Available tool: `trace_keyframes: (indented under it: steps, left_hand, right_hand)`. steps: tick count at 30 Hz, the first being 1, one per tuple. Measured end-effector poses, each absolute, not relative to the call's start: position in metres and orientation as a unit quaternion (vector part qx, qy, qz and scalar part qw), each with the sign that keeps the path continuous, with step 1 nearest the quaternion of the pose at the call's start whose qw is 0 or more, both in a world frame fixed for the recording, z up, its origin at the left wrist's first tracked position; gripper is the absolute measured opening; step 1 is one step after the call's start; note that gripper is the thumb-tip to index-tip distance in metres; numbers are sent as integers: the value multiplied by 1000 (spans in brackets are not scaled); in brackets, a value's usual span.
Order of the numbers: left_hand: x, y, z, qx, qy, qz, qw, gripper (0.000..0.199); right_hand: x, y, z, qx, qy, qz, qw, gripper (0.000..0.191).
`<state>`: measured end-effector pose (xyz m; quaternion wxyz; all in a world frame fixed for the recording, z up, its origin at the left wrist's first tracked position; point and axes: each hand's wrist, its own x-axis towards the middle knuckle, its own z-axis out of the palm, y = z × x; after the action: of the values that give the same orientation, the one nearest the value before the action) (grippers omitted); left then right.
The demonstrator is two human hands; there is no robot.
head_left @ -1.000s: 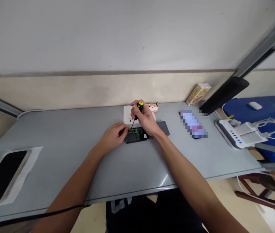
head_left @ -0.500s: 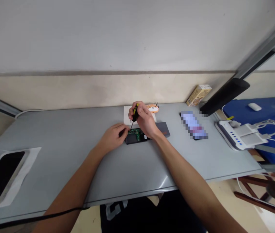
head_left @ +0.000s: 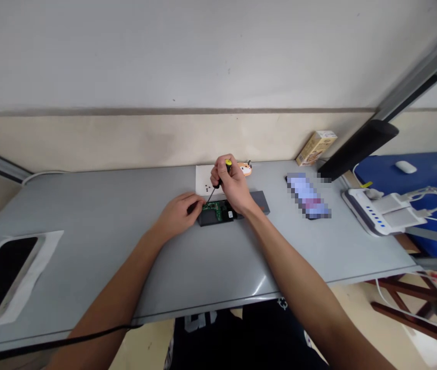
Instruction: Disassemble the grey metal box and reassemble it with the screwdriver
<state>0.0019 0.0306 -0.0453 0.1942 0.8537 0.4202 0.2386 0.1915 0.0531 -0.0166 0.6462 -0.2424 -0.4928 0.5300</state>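
My right hand (head_left: 233, 185) is wrapped round a black and yellow screwdriver (head_left: 215, 186). Its shaft slants down to the left, with the tip at the upper left of a green circuit board (head_left: 218, 209). That board sits in an open black casing (head_left: 208, 220) on the grey table. At the casing's left end, my left hand (head_left: 179, 213) has thumb and fingers pinched together close to the screwdriver tip; what lies between them is hidden. Behind the casing is a sheet of white paper (head_left: 202, 174) bearing several small dark screws (head_left: 207, 188).
A dark grey flat piece (head_left: 260, 198) lies right of the casing. An orange and white animal-faced case (head_left: 246, 168) is behind my right hand. A phone (head_left: 306, 195), a carton (head_left: 316, 148) and a white power strip (head_left: 374, 213) are at right, a black-screened device (head_left: 4, 275) at left.
The screwdriver has tilted further over, its handle moving up and to the right with my right hand. My left hand stays pinched at the casing's left end.
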Motion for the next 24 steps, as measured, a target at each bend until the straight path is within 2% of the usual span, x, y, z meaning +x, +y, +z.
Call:
trace_keyframes:
  steps: [7,12,16,24]
  left_hand:
    - [2,31,-45,856,416,239,190,25]
    - [2,30,-46,862,402,247,187,25]
    - [2,30,-45,861,408,244,183,24]
    - [2,31,-48,860,408,246,184,23]
  right_hand:
    - [195,45,-5,-235,-461,589,620,48]
    - [195,41,-3,-230,-450,597,623,37]
    - [192,42,-8,-261,-446,578,632,45]
    - [195,47,-5,-257,-427,600,626,45]
